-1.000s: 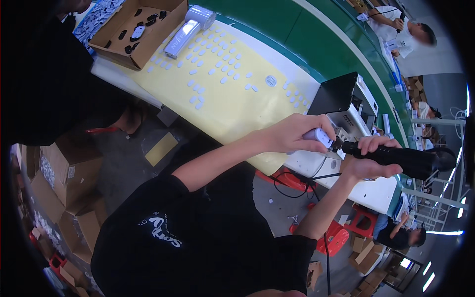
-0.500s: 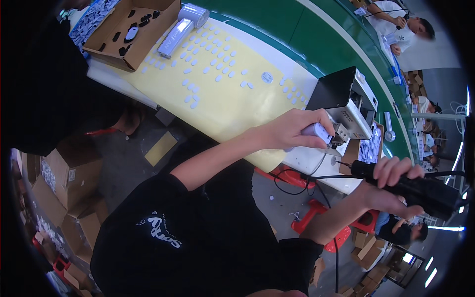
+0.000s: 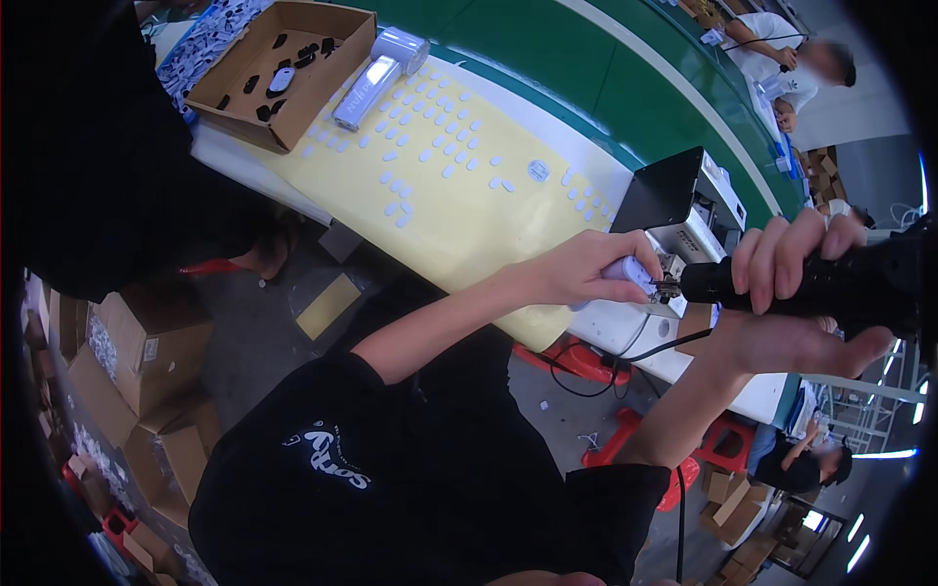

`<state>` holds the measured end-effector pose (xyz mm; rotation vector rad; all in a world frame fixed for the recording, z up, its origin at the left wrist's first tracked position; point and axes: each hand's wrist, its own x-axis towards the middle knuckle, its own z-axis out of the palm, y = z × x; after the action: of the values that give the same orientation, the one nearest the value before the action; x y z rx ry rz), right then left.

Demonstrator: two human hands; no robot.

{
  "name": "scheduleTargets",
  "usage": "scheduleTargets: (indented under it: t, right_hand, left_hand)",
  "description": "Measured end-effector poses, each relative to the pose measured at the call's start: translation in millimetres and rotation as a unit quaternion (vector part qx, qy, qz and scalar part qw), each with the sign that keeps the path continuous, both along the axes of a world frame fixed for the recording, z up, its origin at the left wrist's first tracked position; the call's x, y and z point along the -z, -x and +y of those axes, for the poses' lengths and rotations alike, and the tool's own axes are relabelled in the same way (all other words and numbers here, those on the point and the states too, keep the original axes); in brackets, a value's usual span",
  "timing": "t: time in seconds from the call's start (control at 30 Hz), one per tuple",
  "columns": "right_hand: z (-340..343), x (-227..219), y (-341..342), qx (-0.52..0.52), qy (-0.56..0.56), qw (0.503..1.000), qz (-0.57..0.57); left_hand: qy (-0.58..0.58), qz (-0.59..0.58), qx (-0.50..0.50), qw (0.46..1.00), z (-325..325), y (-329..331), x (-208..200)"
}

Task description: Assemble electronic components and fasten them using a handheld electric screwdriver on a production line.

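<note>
My left hand [image 3: 586,269] is closed round a small pale lavender plastic housing [image 3: 628,272], held between thumb and fingers at the front of a boxy screw feeder [image 3: 657,195] with a black top and silver sides. My right hand [image 3: 796,283] wraps round a black electric screwdriver [image 3: 711,282] held nearly level. Its nose points left, and its tip is at the feeder's small metal outlet, close beside the housing. Whether the tip touches a screw or the housing is too small to tell.
Several small white oval pieces lie on a yellow sheet [image 3: 469,225] over the white table. A cardboard box [image 3: 234,112] holds black parts; a lavender cylindrical device [image 3: 368,93] lies beside it. Behind runs a green conveyor [image 3: 547,68]. A black cable [image 3: 664,346] hangs near red stools [image 3: 728,441].
My right hand has brought the screwdriver up and left, so its tip has reached the feeder's outlet beside the housing. My left hand keeps its hold; the whole view has shifted slightly.
</note>
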<state>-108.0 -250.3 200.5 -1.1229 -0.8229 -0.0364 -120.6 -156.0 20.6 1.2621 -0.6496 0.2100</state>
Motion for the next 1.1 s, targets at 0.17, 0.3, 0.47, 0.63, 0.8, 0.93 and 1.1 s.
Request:
scheduleTargets:
  t: [0.17, 0.3, 0.47, 0.63, 0.8, 0.93, 1.1]
  right_hand:
    - [5.5, 4.5, -4.0, 0.006, 0.018, 1.000, -0.013]
    - [7.3, 5.9, -4.8, -0.007, 0.010, 1.000, -0.015]
    - [8.3, 8.0, -4.3, -0.022, -0.009, 1.000, -0.006]
    - [6.9, 12.2, -2.5, -0.019, -0.010, 0.999, -0.026]
    - [1.5, 16.6, -3.1, -0.029, -0.008, 0.999, -0.023]
    - [7.9, 19.1, 4.3, 0.013, 0.007, 1.000, -0.010]
    - [15.9, 11.4, 14.9, 0.134, 0.069, 0.989, 0.007]
  left_hand:
    - [-0.006, 0.010, -0.001, 1.000, 0.4, 0.3, 0.5]
    - [-0.015, 0.013, -0.004, 1.000, 0.3, 1.3, -0.8]
    - [0.002, 0.015, 0.006, 1.000, 0.2, 1.0, -1.4]
    - [0.005, 0.009, 0.004, 1.000, -0.2, 2.7, -2.0]
    - [0.015, 0.001, 0.004, 1.000, -1.3, 1.0, -0.4]
    - [0.012, -0.038, -0.021, 0.999, 1.2, -0.1, 3.3]
    - [0.010, -0.032, -0.033, 0.999, -2.0, 0.3, 6.6]
